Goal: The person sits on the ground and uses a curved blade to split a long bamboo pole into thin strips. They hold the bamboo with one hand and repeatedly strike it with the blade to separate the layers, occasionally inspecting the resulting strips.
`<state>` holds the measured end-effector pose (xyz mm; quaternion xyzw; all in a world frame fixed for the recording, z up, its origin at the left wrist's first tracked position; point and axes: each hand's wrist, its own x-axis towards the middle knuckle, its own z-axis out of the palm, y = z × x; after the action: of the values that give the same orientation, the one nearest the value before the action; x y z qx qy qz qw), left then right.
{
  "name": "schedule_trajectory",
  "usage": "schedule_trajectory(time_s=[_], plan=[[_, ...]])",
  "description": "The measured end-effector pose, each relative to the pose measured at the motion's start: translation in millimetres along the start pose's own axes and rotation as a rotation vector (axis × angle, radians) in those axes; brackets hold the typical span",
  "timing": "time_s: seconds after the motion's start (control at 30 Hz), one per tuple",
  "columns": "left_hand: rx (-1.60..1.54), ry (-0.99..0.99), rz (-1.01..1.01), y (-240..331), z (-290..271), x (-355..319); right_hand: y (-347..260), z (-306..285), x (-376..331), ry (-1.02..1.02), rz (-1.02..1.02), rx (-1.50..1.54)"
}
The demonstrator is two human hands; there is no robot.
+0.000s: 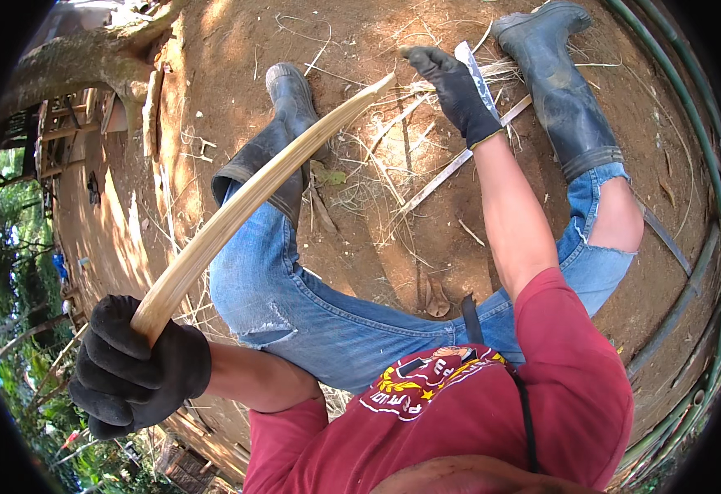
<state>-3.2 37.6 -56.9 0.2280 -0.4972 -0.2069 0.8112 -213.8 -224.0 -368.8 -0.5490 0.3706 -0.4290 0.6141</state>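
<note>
Around us lies brown dirt ground (459, 276), with dry straw (504, 70) strewn toward one o'clock. Above it we see a long stick (253, 193), pale yellow-brown and gently curved, with fine grain streaks along its length; it runs from eight o'clock up to twelve, looking narrower toward its blunt tip. Our gloved left hand (142, 370), at eight, curls firmly round the near end. At one is our gloved right hand (459, 95); we cannot tell whether its fingers grip anything. A whitish-smeared blade (476, 76) shows just beside that glove.
</note>
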Motion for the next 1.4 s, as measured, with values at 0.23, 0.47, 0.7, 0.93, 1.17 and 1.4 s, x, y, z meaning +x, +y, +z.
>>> schedule_trajectory(time_s=[0.23,0.47,0.7,0.93,1.17,1.4], plan=[[0.040,-0.003,-0.007,-1.3,2.0,1.7,-32.7,66.7,-8.3,-0.549,-0.076,0.055],[0.024,0.009,-0.027,1.4,1.1,1.6,-18.5,83.6,-2.2,-0.211,0.070,0.117],[-0.001,-0.001,-0.008,-2.5,3.6,1.0,28.1,-22.0,16.2,0.658,0.072,0.623],[-0.008,-0.054,-0.009,-0.8,3.7,-0.8,-22.2,56.8,-14.2,-0.434,-0.068,0.068],[-0.061,-0.091,-0.047,0.6,0.4,0.8,-14.3,75.7,-8.1,-0.448,-0.034,0.121],[-0.066,-0.086,-0.023,-1.6,1.9,-0.7,25.6,29.3,19.1,0.335,-0.020,0.533]])
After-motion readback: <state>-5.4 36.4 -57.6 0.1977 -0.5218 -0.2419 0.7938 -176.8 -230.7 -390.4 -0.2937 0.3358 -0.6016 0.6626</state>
